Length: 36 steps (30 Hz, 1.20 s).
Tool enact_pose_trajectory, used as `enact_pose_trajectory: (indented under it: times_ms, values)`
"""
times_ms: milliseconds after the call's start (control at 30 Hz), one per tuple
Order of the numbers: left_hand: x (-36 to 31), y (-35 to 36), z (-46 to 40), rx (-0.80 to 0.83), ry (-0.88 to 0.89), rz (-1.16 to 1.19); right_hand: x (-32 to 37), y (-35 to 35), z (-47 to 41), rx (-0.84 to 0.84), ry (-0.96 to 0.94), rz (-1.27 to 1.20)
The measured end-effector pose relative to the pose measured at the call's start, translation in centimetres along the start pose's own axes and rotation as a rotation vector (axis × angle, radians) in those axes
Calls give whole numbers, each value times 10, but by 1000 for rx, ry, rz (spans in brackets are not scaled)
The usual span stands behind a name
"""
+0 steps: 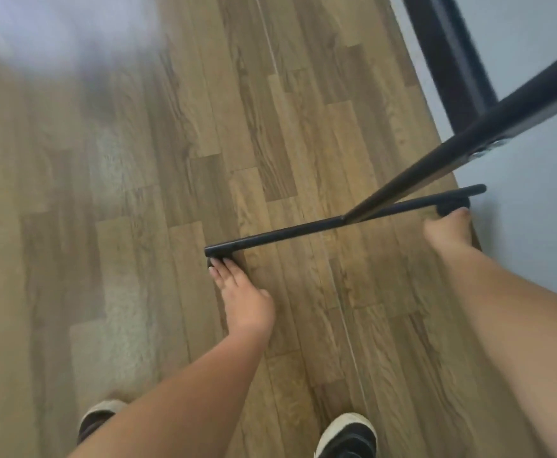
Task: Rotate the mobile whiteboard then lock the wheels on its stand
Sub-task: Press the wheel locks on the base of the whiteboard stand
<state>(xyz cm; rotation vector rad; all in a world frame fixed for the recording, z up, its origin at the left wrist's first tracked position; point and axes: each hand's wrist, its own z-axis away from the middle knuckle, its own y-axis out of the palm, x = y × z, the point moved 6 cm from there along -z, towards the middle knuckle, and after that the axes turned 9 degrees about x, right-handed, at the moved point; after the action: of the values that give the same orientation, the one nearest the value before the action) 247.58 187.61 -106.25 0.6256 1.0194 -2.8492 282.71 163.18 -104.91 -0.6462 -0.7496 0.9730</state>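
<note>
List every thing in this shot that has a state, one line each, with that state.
Left hand: reaching down, fingers at the left wheel.
Right hand: reaching down, fingertips at the right wheel.
Left wheel: mostly hidden under the bar end; lock state cannot be told.
Right wheel: on the floor; lock state cannot be told.
Base bar: level, just above the floor.
Upright post: fixed to the base bar's middle.

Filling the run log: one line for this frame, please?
phase: locking wheels | left hand: fingers on left caster | right hand: at right caster | base bar: on floor
</note>
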Motion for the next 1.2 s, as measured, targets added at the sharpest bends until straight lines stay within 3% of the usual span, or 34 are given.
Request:
enact_pose_trajectory:
  times_ms: [533,700,867,933,1000,1133,1200]
  values:
    - [16,15,-8,-15,-26,-152,9,25,1,-16,-1,157]
    - [21,19,-10,-20,-30,-94,9,26,6,-21,-37,188]
    - [14,25,-9,57,-104,163,1,27,3,141,87,50]
    - [11,33,-9,77,-115,80,2,16,4,121,66,80]
    - [42,-22,9,32,-216,34,22,49,52,171,66,90]
    - [14,-10,6,117,-156,22,30,46,66,144,64,139]
    - [6,-15,13,151,-107,-92,33,52,83,151,45,142]
